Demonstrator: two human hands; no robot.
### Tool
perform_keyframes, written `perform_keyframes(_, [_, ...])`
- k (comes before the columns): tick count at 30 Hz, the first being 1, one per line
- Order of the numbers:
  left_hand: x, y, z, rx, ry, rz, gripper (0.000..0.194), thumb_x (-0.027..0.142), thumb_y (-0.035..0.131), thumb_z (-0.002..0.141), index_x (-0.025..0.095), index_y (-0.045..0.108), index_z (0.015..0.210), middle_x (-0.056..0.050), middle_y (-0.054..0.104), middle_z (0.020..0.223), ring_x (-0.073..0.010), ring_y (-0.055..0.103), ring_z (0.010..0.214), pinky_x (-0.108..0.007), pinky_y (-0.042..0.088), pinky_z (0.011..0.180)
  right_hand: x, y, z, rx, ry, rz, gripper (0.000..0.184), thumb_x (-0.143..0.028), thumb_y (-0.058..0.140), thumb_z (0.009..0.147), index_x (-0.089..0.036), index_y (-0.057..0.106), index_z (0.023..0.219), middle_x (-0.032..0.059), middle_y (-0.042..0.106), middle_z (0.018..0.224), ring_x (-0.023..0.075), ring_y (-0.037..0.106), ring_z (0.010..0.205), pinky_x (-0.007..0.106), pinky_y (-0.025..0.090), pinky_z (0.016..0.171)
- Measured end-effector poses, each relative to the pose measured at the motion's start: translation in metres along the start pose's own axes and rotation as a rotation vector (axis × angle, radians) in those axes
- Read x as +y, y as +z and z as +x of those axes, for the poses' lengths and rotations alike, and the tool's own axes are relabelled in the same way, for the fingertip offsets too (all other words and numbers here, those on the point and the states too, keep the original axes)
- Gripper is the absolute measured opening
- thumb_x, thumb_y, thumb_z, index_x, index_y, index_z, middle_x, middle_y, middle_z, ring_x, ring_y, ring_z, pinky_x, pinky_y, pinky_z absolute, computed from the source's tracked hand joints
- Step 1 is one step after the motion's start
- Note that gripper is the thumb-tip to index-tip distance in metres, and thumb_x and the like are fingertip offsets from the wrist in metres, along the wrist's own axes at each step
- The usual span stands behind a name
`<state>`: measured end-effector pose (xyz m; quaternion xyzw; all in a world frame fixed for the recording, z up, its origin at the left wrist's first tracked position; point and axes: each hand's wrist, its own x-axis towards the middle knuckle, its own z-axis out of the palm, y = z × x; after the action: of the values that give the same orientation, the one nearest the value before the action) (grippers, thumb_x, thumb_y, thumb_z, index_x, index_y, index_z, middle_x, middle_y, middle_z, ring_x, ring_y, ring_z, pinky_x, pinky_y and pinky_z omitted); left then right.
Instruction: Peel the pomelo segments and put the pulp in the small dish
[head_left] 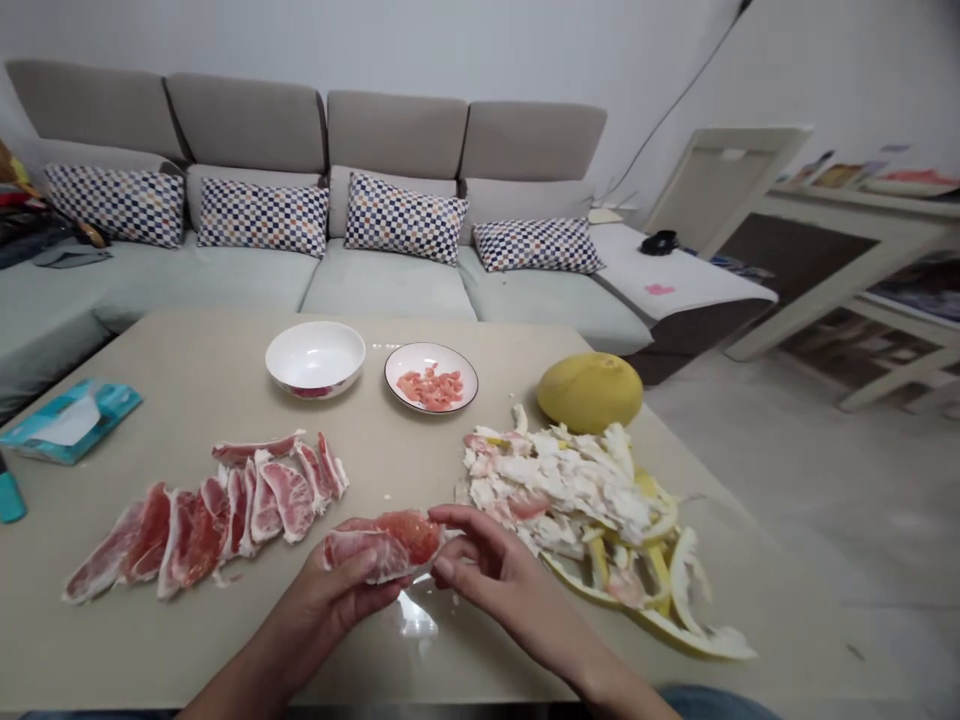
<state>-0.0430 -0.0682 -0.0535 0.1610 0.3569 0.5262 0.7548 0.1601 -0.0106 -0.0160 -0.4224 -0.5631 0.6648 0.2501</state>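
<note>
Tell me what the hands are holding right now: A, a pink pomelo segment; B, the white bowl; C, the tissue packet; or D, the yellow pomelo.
A. The left hand cradles a pink pomelo segment, with the right hand at its far end.

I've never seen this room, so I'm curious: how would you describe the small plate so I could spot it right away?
On the beige table in front of the sofa, look along the far side, between a white bowl and a whole yellow pomelo. There sits a shallow white plate with a dark rim, set apart by its small heap of pink pomelo pulp.
</note>
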Motion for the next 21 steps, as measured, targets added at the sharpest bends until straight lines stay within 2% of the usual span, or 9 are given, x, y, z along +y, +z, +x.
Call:
perform_keyframes(3, [-0.002,-0.007,0.003,-0.021,-0.027,-0.027,0.025,0.018,0.066,0.083,0.014,0.063,0.107,-0.011,0.069,0.111,-0.0193,0.068,0.094,-0.03,0.056,0.084,0.004,-0.002,0.001,0.052,-0.016,-0.024,0.043,-0.046,0.069,0.076,-0.022,0.06,0.11,0.0002,0.062,0.074,0.0163,0.059,0.071,0.028,0.044,0.066])
perform_keyframes(8, [-0.004,-0.009,0.001,-0.057,-0.025,-0.022,0.027,0.015,0.068,0.081,0.017,0.065,0.108,-0.01,0.069,0.113,-0.0194,0.066,0.102,-0.029,0.051,0.092,0.005,0.005,0.002,0.068,-0.041,-0.034,0.036,-0.047,0.068,0.077,-0.02,0.062,0.101,-0.0008,0.06,0.068,0.0141,0.057,0.065,0.026,0.043,0.061])
perform_keyframes(14, [-0.01,-0.014,-0.002,-0.127,0.023,-0.036,0.039,0.033,0.076,0.072,0.018,0.067,0.107,-0.011,0.067,0.118,-0.0264,0.06,0.112,-0.036,0.045,0.099,0.008,0.013,0.002,0.042,-0.066,0.123,0.031,-0.046,0.067,0.079,-0.019,0.062,0.094,0.0007,0.064,0.074,0.0136,0.06,0.069,0.027,0.048,0.069])
perform_keyframes(17, [-0.013,-0.017,-0.002,-0.136,0.01,-0.031,0.035,0.038,0.077,0.07,0.018,0.069,0.097,-0.01,0.065,0.121,-0.0268,0.059,0.114,-0.036,0.043,0.099,0.009,0.016,0.002,0.061,-0.036,0.194,0.033,-0.048,0.069,0.077,-0.019,0.063,0.092,0.0006,0.065,0.072,0.014,0.062,0.069,0.028,0.05,0.071])
perform_keyframes(21, [-0.014,-0.017,-0.002,-0.162,-0.009,-0.019,0.027,0.04,0.069,0.077,0.019,0.067,0.092,-0.01,0.06,0.128,-0.0277,0.055,0.118,-0.041,0.04,0.101,0.008,0.016,0.002,0.104,-0.024,0.209,0.033,-0.047,0.072,0.074,-0.017,0.067,0.087,0.0008,0.067,0.068,0.0135,0.062,0.067,0.027,0.051,0.069])
